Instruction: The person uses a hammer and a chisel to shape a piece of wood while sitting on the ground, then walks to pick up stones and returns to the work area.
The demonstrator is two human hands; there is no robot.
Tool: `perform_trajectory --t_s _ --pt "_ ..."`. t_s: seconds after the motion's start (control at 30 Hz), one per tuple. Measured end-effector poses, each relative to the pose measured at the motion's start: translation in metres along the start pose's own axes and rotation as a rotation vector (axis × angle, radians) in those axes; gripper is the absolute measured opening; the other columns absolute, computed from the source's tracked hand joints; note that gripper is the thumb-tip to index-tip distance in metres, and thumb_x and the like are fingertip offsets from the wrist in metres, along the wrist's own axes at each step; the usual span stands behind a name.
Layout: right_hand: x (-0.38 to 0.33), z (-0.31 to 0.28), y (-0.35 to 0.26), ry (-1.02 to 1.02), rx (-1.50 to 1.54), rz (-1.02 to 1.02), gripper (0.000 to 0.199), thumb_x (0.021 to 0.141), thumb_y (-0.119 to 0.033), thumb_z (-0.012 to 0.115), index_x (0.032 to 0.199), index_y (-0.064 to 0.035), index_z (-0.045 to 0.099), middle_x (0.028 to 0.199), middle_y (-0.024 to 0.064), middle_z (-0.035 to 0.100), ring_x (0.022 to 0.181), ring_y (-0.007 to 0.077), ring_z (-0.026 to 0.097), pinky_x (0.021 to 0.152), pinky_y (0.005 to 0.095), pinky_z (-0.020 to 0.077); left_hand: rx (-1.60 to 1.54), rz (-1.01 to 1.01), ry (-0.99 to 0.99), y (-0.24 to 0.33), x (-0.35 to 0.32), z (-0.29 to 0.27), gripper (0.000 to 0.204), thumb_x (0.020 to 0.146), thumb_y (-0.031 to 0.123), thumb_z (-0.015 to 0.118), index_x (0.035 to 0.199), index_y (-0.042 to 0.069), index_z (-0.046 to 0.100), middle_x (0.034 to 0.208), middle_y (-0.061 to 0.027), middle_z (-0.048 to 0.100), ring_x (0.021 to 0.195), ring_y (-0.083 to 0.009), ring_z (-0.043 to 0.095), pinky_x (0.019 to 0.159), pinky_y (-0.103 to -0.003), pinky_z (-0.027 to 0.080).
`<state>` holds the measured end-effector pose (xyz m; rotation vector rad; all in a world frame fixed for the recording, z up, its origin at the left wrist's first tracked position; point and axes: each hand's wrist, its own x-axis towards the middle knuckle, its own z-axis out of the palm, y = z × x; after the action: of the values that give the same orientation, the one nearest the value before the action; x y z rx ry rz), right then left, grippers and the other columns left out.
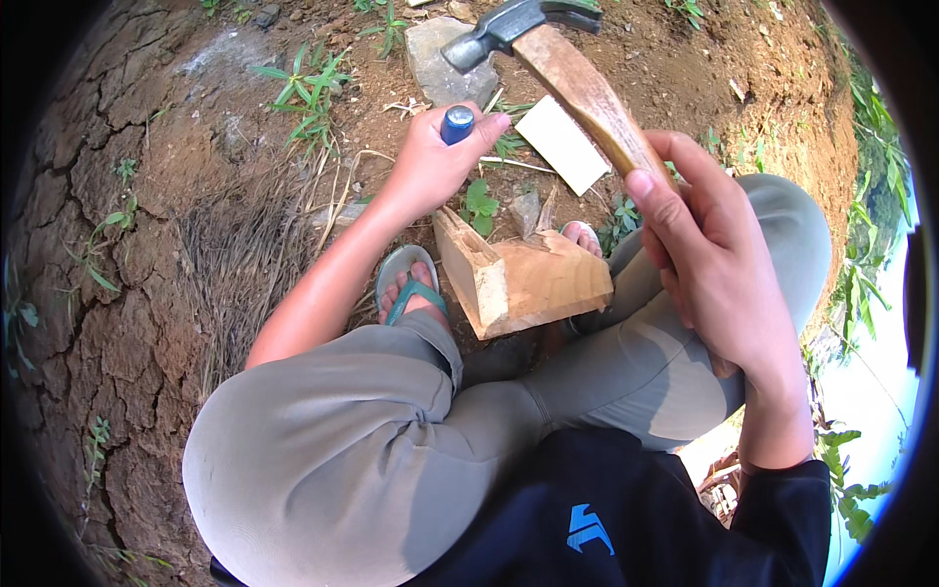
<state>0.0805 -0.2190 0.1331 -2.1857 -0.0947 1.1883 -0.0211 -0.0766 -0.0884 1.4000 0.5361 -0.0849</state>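
Observation:
My left hand is closed around the blue handle of a chisel. The metal-capped end points up at me, and its blade is hidden below the fist. In my right hand is a claw hammer, gripped by its worn wooden handle. The hammer is raised, its dark steel head above and to the right of the chisel, apart from it. Between my feet stands a thick, angular wooden block with a rough, splintered upper edge. My left hand is just beyond this block; whether the chisel touches it cannot be seen.
A pale flat board lies on the soil beyond the block. A grey flat stone is farther off. Dry grass and small green plants grow on cracked earth at left. My sandalled left foot is close beside the block.

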Motion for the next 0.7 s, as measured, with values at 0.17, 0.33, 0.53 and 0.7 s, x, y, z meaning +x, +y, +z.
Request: perform_trajectory --t_s 0.17,0.33,0.53,0.7 --pt "-0.005 0.008 0.012 0.088 -0.025 -0.107 0.037 0.091 -0.017 0.064 0.123 -0.0012 0.052 0.077 -0.0002 0.052 0.06 0.004 0.045 0.052 0.0197 0.0345 0.047 -0.007 0.001 0.006 -0.002 0.004 0.036 0.094 0.028 0.066 0.066 0.008 0.052 0.059 0.0085 0.043 0.056 -0.0027 0.036 0.049 -0.024 0.03" --pt "0.002 0.01 0.019 0.2 -0.122 -0.307 0.039 0.086 -0.007 0.062 0.121 0.0065 0.053 0.082 0.0122 0.061 0.068 0.0117 0.055 0.063 0.0292 0.0471 -0.001 -0.014 -0.005 0.007 0.002 0.007 0.037 0.094 0.027 0.064 0.066 0.007 0.051 0.06 0.0083 0.041 0.056 -0.0031 0.035 0.05 -0.025 0.03" --pt "-0.004 0.023 0.034 0.113 -0.402 -0.42 0.045 0.08 0.002 0.058 0.125 0.0079 0.05 0.084 0.0269 0.061 0.071 0.037 0.065 0.066 0.0384 0.0508 -0.032 0.058 0.022 -0.003 0.002 0.01 0.037 0.095 0.027 0.062 0.067 0.004 0.052 0.058 0.0068 0.042 0.056 -0.0038 0.036 0.05 -0.026 0.032" --pt "-0.005 0.036 0.041 0.259 -0.298 -0.43 0.046 0.087 -0.003 0.06 0.13 0.0062 0.049 0.089 0.0276 0.063 0.073 0.0259 0.066 0.07 0.0343 0.0512 0.034 0.042 0.022 -0.001 -0.005 0.01 0.034 0.095 0.025 0.062 0.069 0.004 0.054 0.058 0.0067 0.043 0.056 -0.0037 0.037 0.05 -0.026 0.032"
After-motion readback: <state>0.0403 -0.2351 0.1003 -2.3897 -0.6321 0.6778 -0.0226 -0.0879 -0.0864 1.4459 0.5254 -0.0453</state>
